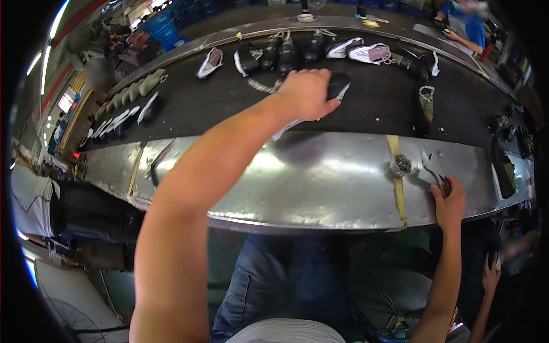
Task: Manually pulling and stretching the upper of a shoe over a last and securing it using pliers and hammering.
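My left hand [306, 94] reaches far across the bench, fingers closed over a black shoe upper [339, 84] with a white edge. Much of that shoe is hidden under the hand, and a pale lace [262, 86] shows beside it. At the right of the metal ledge, my right hand [452, 203] is wrapped round the dark handle of a thin, curved metal hand tool [430, 164]. Left of that tool, a small round container [401, 164] filled with what look like nails stands on the ledge, over a yellowish strip [398, 197].
Black shoes on lasts [289, 55] and loose uppers [370, 53] line the dark belt [217, 108]. A laced dark shoe [425, 108] lies right, green lasts [134, 90] left. One person [466, 28] is at the far right; others stand at both sides.
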### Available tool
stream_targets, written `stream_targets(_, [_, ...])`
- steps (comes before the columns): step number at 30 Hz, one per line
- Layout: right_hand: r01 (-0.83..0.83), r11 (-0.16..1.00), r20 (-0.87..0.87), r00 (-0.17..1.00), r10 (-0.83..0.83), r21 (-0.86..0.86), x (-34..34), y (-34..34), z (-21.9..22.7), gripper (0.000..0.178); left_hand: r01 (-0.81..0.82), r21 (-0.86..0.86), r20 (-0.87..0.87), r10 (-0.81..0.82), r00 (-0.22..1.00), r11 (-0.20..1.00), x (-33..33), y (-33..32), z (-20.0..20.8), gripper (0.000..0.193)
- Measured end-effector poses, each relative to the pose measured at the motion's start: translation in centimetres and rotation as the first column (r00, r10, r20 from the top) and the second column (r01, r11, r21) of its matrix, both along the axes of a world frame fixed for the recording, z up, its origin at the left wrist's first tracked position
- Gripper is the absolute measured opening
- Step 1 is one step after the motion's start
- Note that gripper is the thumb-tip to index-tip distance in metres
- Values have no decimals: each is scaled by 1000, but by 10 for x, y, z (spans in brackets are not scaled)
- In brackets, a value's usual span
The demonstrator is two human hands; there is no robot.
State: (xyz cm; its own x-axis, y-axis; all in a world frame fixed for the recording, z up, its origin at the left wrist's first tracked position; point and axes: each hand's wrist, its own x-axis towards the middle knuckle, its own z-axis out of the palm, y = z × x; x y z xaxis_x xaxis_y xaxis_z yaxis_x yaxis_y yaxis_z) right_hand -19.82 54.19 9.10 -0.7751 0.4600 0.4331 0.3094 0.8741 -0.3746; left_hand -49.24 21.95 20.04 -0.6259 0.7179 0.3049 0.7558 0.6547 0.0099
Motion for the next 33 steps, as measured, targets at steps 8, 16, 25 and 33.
stream_targets(8, [44, 995, 25, 999, -42, -84, -2, 0, 5, 46, 43, -412, -45, -68, 997, 910, -36, 110, -46, 55])
stream_targets(16, [44, 989, 18, 999, -42, -140, -9, 0, 2, 46, -109, 620, 69, 85, 994, 777, -147, 30, -70, 34])
stream_targets(25, [42, 985, 5, 999, -42, -166, -17, -4, -7, 45, -589, 26, -118, 587, 801, 808, -248, -82, -125, 76])
stream_targets(33, [85, 966, 52, 996, -75, -242, -17, -6, -10, 44, -510, 312, 20, 531, 847, 802, -301, -131, -133, 53])
